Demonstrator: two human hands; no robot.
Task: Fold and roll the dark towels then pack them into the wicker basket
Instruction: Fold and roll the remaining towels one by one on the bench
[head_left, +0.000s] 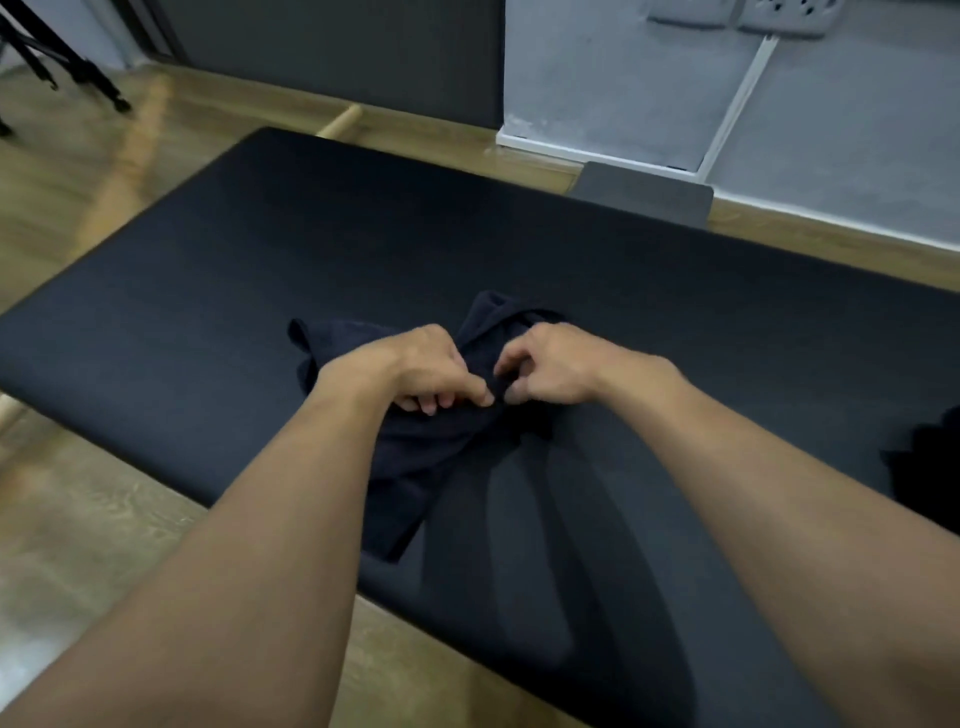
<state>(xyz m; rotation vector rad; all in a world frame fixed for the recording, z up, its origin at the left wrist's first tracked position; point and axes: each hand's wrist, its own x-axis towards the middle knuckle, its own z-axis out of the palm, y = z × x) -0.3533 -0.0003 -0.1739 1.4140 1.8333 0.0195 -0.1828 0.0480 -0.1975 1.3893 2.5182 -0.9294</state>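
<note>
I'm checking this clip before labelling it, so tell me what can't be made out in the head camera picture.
The wicker basket: outside the head view.
A dark shape at the right edge, head view: cut off by the frame, black against the black mat; unidentifiable.
The dark towel, head view: its middle is hidden by the left hand and right hand pinching it; creases merge in the dark cloth.

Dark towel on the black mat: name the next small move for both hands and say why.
Probably draw the left hand and right hand apart along the edge they pinch, spreading the crumpled dark navy cloth towel flat on the black rectangular mat. Both hands hold it close together, and it lies bunched, not yet folded; no basket is in view.
</note>
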